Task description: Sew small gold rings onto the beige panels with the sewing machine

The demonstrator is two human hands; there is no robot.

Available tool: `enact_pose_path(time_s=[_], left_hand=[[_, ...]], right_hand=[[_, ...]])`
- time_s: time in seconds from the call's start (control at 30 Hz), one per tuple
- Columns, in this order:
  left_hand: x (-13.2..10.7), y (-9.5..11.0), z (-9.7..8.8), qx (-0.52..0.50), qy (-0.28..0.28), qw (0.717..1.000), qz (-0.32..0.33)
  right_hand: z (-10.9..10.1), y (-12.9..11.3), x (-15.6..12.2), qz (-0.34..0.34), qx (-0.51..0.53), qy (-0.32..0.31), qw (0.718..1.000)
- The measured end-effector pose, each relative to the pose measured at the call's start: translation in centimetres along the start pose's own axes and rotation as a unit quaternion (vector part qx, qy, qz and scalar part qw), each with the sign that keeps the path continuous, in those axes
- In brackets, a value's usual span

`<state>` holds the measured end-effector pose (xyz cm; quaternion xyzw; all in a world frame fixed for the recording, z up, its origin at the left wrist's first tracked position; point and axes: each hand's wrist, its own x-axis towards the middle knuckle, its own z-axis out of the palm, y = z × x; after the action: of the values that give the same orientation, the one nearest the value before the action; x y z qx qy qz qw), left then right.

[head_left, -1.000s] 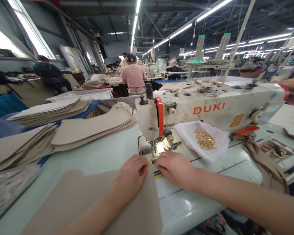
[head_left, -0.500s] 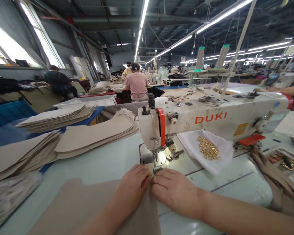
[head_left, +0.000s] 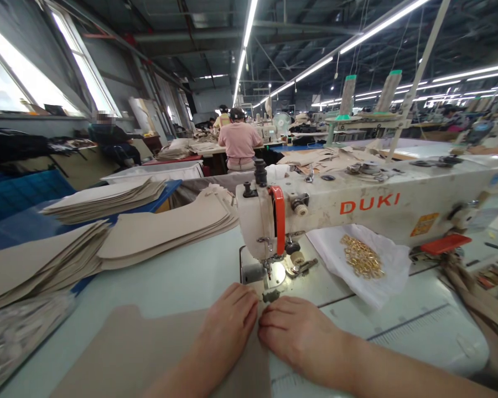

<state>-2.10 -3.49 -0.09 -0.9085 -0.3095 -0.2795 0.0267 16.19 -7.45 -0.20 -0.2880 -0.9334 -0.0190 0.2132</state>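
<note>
A flat beige fabric panel lies on the table in front of the sewing machine, its far corner just short of the needle area. My left hand rests on the panel near that corner, fingers bent and pressed together on the fabric. Close beside it, my right hand pinches the panel's right edge with curled fingers. Both sets of fingertips are partly hidden. The presser foot stands just beyond the hands, over a lit needle plate. A small dark piece sits by the right fingertips.
Stacks of cut beige panels lie at the left, with a plastic bag below them. Gold metal fittings sit on a white cloth under the machine arm. Beige straps hang at the right. A person in pink sits ahead.
The view has turned slightly left, so the machine and fittings appear farther right. Both hands remain together at the panel's edge, with little visible change in their grip.
</note>
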Motion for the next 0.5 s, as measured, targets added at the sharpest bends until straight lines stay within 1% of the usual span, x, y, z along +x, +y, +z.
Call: enact_pose_path(time_s=[0.27, 0.37, 0.5], left_hand=[[0.15, 0.09, 0.12, 0.003, 0.021, 0.999, 0.026], [0.22, 0.15, 0.08, 0.007, 0.016, 1.000, 0.026], [0.28, 0.17, -0.10, 0.000, -0.004, 1.000, 0.007]], right_hand=[[0.41, -0.02, -0.12, -0.003, -0.004, 0.003, 1.000], [0.43, -0.09, -0.21, -0.001, -0.001, 0.002, 1.000], [0.44, -0.09, -0.10, 0.010, -0.004, 0.005, 1.000]])
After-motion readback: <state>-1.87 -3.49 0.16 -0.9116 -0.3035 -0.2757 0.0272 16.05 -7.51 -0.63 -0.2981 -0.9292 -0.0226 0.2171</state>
